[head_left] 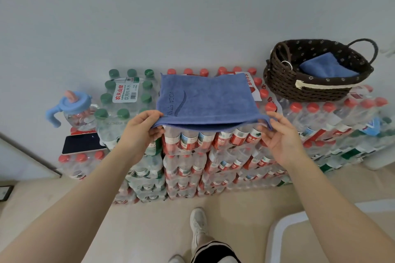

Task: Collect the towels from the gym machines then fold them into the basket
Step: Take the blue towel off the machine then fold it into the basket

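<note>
Both hands pinch the near edge of a blue towel (206, 97) in the middle of the frame. The left hand (142, 127) grips the towel's lower left corner between thumb on top and fingers curled beneath; the right hand (279, 132) grips the lower right corner the same way. The towel is folded double and lies flat on top of stacked packs of water bottles (213, 156), stretching away from the hands toward the wall (192, 17), its near edge lifted slightly off the bottle caps. Dark lettering and a curved line show near its left side.

At the upper right of the frame a dark woven basket (284, 79) with loop handles sits on the bottle packs, well apart from the hands. Inside it lies another folded blue towel (327, 68).

Left of the towel stands a pack of green-capped bottles (126, 96), and further left a clear jug with a blue lid (73, 109). Just below the jug lies a phone (82, 143), screen dark. At the bottom centre, a white shoe (198, 223) rests on the beige floor (149, 230).
</note>
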Tool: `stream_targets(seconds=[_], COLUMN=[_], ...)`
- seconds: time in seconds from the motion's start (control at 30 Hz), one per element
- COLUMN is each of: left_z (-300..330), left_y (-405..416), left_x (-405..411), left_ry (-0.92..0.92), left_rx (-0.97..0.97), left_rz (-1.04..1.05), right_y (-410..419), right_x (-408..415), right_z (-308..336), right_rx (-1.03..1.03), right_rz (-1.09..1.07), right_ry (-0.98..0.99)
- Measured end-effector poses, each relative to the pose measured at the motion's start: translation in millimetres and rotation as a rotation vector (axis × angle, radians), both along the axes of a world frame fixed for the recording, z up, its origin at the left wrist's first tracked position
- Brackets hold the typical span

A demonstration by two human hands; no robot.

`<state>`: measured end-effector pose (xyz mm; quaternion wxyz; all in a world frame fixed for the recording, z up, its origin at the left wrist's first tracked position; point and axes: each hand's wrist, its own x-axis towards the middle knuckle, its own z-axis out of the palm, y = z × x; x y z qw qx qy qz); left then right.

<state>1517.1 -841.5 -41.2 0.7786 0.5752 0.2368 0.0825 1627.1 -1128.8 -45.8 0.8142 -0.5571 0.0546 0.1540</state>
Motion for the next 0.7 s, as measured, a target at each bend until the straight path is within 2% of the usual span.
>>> stream_targets(seconds=[0.07, 0.13, 0.2, 0.27, 0.33, 0.47, 0.7], left_z=[5, 11, 16, 20, 23, 29, 11], left_y=[10, 22, 28, 32, 37, 49, 64], left_x=[2, 9, 21, 38, 58, 101, 164], left_ry=[-0.026, -0.022, 0.050, 0.163, 0.200, 0.212, 0.290], left_rx=[-0.039, -0.022, 0.191, 0.536, 0.651, 0.642, 0.398], left_rz=[-0.118, -0.217, -0.253, -0.194, -0.085, -0.022, 0.019], right_y=[2, 8, 15, 22, 27, 40, 66], right_x=[9, 22, 37, 55, 74, 113, 178], right_z=[6, 11, 14, 14, 14, 20, 5], right_rx=[0.003, -0.113, -0.357, -0.531, -0.619, -0.630, -0.780], right_rz=[0.079, 0.089, 0.021, -0.067, -0.089, -0.049, 0.079], right_ry=[-0.036, -0.092, -0.149, -0.199, -0.270, -0.267, -0.186])
